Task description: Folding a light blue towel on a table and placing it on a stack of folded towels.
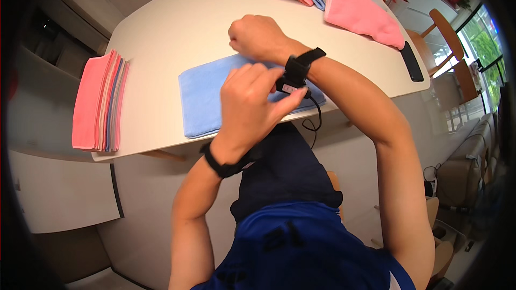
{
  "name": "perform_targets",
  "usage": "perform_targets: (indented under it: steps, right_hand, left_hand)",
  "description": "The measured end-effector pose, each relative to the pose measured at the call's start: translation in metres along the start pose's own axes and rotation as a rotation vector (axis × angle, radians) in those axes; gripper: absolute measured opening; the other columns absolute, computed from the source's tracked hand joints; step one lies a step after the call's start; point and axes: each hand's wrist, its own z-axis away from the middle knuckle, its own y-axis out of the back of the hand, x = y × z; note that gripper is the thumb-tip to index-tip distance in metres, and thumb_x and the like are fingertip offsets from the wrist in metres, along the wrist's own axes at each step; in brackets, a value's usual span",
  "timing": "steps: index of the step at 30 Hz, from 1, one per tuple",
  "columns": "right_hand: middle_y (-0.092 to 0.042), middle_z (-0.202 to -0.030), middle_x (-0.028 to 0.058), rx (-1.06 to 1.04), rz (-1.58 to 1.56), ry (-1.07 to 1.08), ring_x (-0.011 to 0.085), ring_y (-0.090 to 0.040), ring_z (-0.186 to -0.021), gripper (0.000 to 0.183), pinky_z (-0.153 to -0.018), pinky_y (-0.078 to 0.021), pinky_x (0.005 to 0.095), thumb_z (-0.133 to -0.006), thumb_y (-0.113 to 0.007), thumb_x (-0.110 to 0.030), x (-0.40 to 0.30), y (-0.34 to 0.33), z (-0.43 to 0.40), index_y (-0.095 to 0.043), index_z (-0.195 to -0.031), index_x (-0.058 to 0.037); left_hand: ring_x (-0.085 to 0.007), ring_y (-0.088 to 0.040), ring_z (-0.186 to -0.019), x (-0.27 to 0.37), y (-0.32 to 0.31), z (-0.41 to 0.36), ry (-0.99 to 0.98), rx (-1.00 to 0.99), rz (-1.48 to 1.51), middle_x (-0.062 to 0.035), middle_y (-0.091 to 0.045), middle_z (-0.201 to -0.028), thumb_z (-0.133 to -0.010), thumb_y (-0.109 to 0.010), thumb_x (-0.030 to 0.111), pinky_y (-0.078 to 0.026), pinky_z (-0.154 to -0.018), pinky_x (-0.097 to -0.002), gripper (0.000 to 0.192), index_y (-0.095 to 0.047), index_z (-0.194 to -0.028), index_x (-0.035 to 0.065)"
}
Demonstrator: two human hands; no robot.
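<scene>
My left hand [250,106] reaches across the front of the table, its thumb and forefinger around a small black device [291,87] with a cable, strapped to my right wrist. Above it, my right hand [258,36] is curled into a fist over the far edge of a blue towel [201,98]; nothing shows in it. The towel lies folded flat at the front edge of the white table [173,28], partly hidden beneath both hands. A black strap [219,165] circles my left wrist as well.
At the table's left end stands a stack of folded towels [94,102], mostly pink. Loose pink, blue and grey towels [354,8] lie at the back right, beside a black phone-like object [412,62]. A wooden chair [445,36] stands beyond the right edge.
</scene>
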Motion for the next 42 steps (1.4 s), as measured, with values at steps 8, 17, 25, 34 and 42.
perform_targets:
  steps: [8, 17, 25, 34, 42]
  right_hand:
    - [-0.069, -0.068, 0.0158, -0.195, -0.484, 0.472, 0.0340, -0.070, -0.066, 0.014, -0.059, -0.0533, 0.0456, -0.075, -0.071, -0.018, -0.058, 0.014, 0.094, -0.071, -0.068, -0.0065]
    - [-0.061, -0.055, 0.0113, -0.391, -0.246, 1.241, 0.0303, -0.061, -0.051, 0.016, -0.045, -0.0425, 0.0458, -0.067, -0.074, -0.013, -0.137, 0.081, 0.139, -0.064, -0.057, -0.0065]
    - [-0.058, -0.055, 0.0100, -0.353, -0.461, 1.312, 0.0301, -0.059, -0.052, 0.018, -0.046, -0.0407, 0.0439, -0.073, -0.075, -0.011, -0.156, 0.100, 0.142, -0.065, -0.060, -0.0063]
    - [-0.058, -0.056, 0.0139, -0.383, -0.534, 1.286, 0.0331, -0.060, -0.054, 0.018, -0.050, -0.0441, 0.0462, -0.074, -0.073, -0.011, -0.158, 0.095, 0.137, -0.064, -0.061, -0.0017]
    - [-0.062, -0.059, 0.0147, -0.432, -0.560, 1.282, 0.0359, -0.063, -0.058, 0.017, -0.051, -0.0474, 0.0480, -0.075, -0.074, -0.011, -0.162, 0.086, 0.129, -0.067, -0.064, -0.0009]
  left_hand:
    - [-0.0261, -0.068, -0.071, 0.022, 0.104, -0.019, -0.082, -0.346, 0.141, -0.0117, -0.071, -0.082, -0.080, -0.084, -0.008, -0.054, -0.065, -0.0366, 0.026, -0.078, -0.103, -0.0007]
    - [-0.0371, -0.076, -0.108, 0.027, 0.089, -0.051, -0.218, -0.800, 0.544, -0.0181, -0.077, -0.123, -0.083, -0.076, -0.012, -0.063, -0.088, -0.0402, 0.046, -0.076, -0.127, 0.0014]
    - [-0.0375, -0.076, -0.106, 0.036, 0.059, -0.064, -0.147, -1.097, 0.709, -0.0168, -0.080, -0.117, -0.086, -0.079, -0.002, -0.062, -0.091, -0.0420, 0.040, -0.077, -0.125, 0.0013]
    - [-0.0367, -0.075, -0.095, 0.035, 0.046, -0.069, -0.190, -1.109, 0.713, -0.0163, -0.080, -0.107, -0.084, -0.081, -0.001, -0.061, -0.082, -0.0406, 0.032, -0.078, -0.116, -0.0008]
    - [-0.0367, -0.075, -0.092, 0.027, 0.043, -0.064, -0.346, -1.042, 0.668, -0.0180, -0.079, -0.103, -0.085, -0.079, -0.001, -0.060, -0.075, -0.0403, 0.025, -0.078, -0.110, -0.0024]
